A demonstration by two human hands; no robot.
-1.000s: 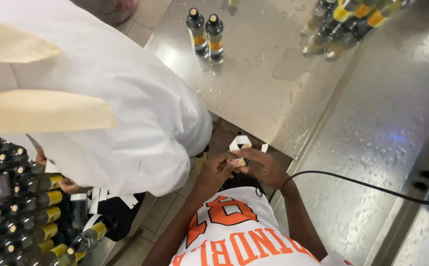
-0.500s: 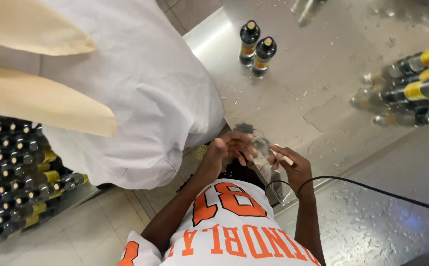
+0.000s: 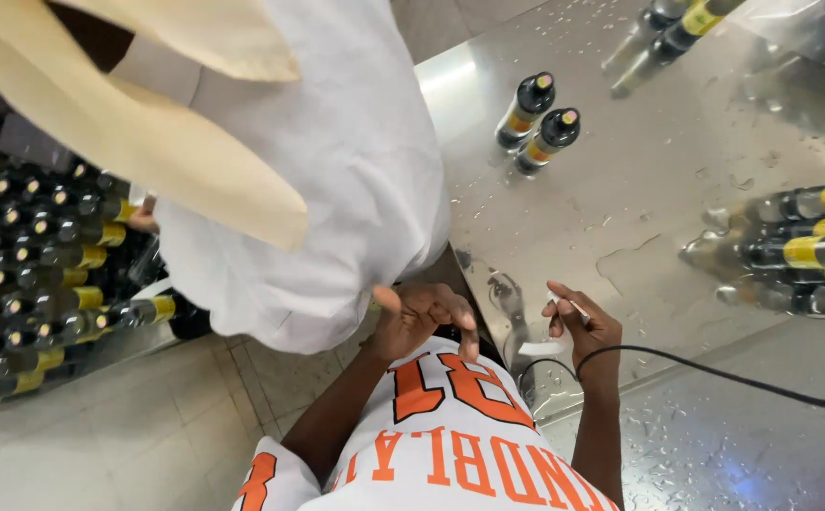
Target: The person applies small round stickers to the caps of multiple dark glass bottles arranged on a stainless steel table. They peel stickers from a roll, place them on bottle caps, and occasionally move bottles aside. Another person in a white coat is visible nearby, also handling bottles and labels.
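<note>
- Two bare hands work at the near edge of the wet, shiny steel table (image 3: 620,170); your right hand (image 3: 583,326) pinches a small white paper strip (image 3: 543,347) between thumb and fingers, closed on it, just over the table's rim beside a small metal fitting (image 3: 507,293); whether the strip is a label I cannot tell.
- Your left hand (image 3: 422,317) hangs loosely curled, fingers bent but holding nothing that shows, just beside the other person's white coat (image 3: 337,170).
- Judge the strip as very light, limp and easily creased; on a table this wet it would likely cling or soak, so hold it by its ends with fingertips, not flat across its face.
- Two dark upright bottles with yellow-banded necks (image 3: 537,123) stand well apart from your hands, farther in on the table; glass of that kind would be heavy, slick when wet and breakable, best gripped round the body.
- More yellow-labelled bottles lying on their sides (image 3: 800,251) sit to your right; a black cable (image 3: 715,374) runs across the table close by your right wrist and could snag.
- Room is tight on your left, where the coated person and the crate of packed dark bottles (image 3: 34,274) stand; open steel lies ahead between the two bottle groups.
</note>
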